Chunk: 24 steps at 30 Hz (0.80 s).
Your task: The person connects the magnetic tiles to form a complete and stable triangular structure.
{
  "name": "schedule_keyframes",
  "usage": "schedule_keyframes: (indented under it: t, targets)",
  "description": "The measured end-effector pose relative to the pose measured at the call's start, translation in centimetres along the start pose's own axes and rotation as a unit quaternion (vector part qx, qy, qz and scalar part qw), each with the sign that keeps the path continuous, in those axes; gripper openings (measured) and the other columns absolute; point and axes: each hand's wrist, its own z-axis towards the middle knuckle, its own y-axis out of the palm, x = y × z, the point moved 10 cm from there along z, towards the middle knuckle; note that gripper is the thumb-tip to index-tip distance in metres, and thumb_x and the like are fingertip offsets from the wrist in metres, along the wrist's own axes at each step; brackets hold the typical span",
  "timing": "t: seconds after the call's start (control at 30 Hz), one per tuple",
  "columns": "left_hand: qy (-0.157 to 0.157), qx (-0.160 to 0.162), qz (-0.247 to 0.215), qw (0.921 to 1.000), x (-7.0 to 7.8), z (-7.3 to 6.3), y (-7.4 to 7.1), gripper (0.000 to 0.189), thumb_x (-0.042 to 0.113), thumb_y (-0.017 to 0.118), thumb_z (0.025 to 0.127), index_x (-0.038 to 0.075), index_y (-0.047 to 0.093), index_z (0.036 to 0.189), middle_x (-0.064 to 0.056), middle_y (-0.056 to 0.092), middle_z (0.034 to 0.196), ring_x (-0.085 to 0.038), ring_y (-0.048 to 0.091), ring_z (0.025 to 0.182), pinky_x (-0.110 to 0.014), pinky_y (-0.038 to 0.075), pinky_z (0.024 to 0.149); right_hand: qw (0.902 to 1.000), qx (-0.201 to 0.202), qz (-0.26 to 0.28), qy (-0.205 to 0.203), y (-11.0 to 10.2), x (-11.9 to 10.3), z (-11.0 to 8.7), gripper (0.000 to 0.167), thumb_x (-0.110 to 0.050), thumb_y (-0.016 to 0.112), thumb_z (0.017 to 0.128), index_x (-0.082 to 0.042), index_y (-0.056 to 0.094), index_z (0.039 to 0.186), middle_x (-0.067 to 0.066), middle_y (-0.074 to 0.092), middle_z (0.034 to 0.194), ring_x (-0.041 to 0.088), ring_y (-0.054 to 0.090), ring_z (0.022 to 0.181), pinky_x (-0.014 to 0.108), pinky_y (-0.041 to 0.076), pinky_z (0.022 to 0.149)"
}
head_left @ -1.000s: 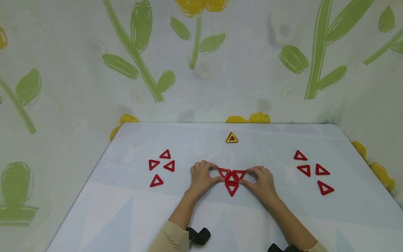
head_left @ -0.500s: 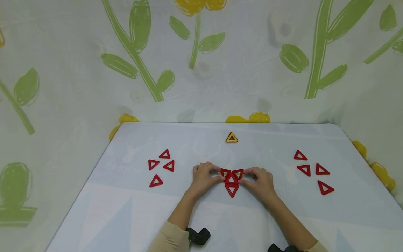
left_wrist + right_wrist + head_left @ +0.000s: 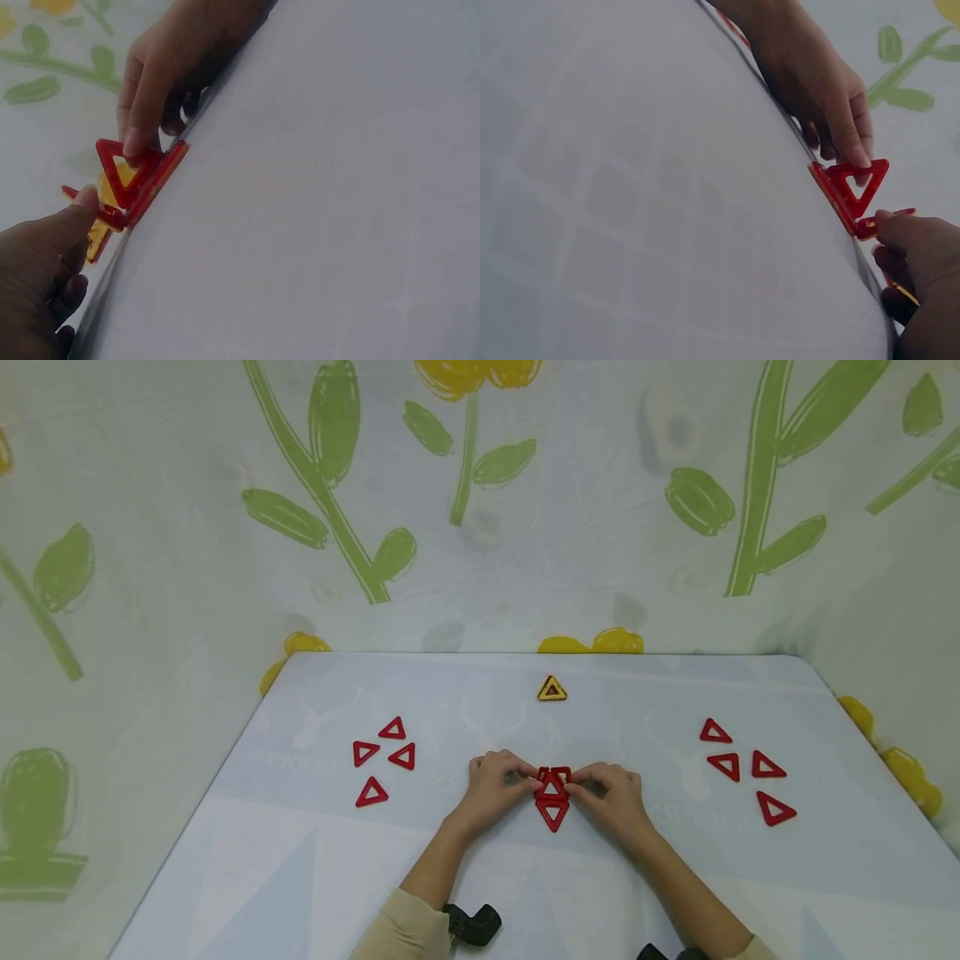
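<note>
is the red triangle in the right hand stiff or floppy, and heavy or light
The red triangle is probably stiff: its sides look straight where the right hand pinches it. It is likely light, being a thin frame with a see-through middle. It may tip if released, since it stands tilted.

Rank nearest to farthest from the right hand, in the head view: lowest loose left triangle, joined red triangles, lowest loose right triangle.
1. Joined red triangles: in the middle, pinched by the right hand.
2. Lowest loose right triangle: out to its right.
3. Lowest loose left triangle: far left, past the left hand.
</note>
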Motion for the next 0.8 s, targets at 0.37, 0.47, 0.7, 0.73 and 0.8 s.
schedule_keyframes:
  t: [0.37, 0.47, 0.7, 0.73, 0.8]
  targets:
    - [0.028, -0.007, -0.002, 0.9996, 0.7, 0.0, 0.5, 0.016, 0.027, 0.071, 0.083, 0.017, 0.073, 0.094, 0.004, 0.062, 0.091, -0.014, 0.048, 0.092, -0.044, 0.023, 0.092, 0.9985, 0.013, 0.011, -0.053, 0.0, -1.0, -0.1, 0.017, -0.010, 0.081, 0.070, -0.012, 0.072, 0.083, -0.003, 0.069, 0.080, 0.012, 0.054, 0.077, 0.037, 0.025, 0.075]
    - [0.037, -0.008, 0.005, 0.9993, 0.8, 0.0, 0.7, 0.015, 0.027, 0.072, 0.083, 0.017, 0.072, 0.094, 0.004, 0.061, 0.091, -0.014, 0.048, 0.092, -0.044, 0.024, 0.093, 0.9979, 0.017, 0.008, -0.062, -0.1, -1.2, -0.2, 0.018, -0.010, 0.082, 0.068, -0.013, 0.073, 0.083, -0.003, 0.068, 0.080, 0.012, 0.054, 0.077, 0.038, 0.026, 0.075]
    - [0.037, -0.009, 0.005, 0.9993, 0.5, 0.1, 0.9, 0.015, 0.028, 0.068, 0.086, 0.018, 0.072, 0.096, 0.005, 0.060, 0.093, -0.013, 0.047, 0.094, -0.042, 0.025, 0.092, 0.9970, 0.023, -0.005, -0.074, 0.0, -1.3, -0.3, 0.019, -0.009, 0.083, 0.067, -0.011, 0.075, 0.085, -0.004, 0.068, 0.079, 0.011, 0.053, 0.074, 0.038, 0.026, 0.075]
    - [0.035, -0.007, 0.005, 0.9993, 0.5, 0.1, 0.8, 0.015, 0.027, 0.067, 0.087, 0.017, 0.072, 0.098, 0.005, 0.060, 0.093, -0.014, 0.047, 0.095, -0.042, 0.026, 0.092, 0.9964, 0.024, -0.009, -0.080, 0.0, -1.4, -0.3, 0.020, -0.010, 0.083, 0.067, -0.011, 0.075, 0.085, -0.004, 0.068, 0.079, 0.011, 0.053, 0.073, 0.038, 0.026, 0.074]
    - [0.034, -0.004, 0.008, 0.9994, 0.4, 0.1, 0.7, 0.017, 0.025, 0.065, 0.089, 0.016, 0.071, 0.102, 0.003, 0.058, 0.095, -0.015, 0.046, 0.096, -0.041, 0.027, 0.091, 0.9953, 0.026, -0.016, -0.092, 0.0, -1.6, -0.4, 0.022, -0.011, 0.083, 0.065, -0.010, 0.075, 0.086, -0.004, 0.068, 0.080, 0.010, 0.051, 0.071, 0.037, 0.026, 0.073]
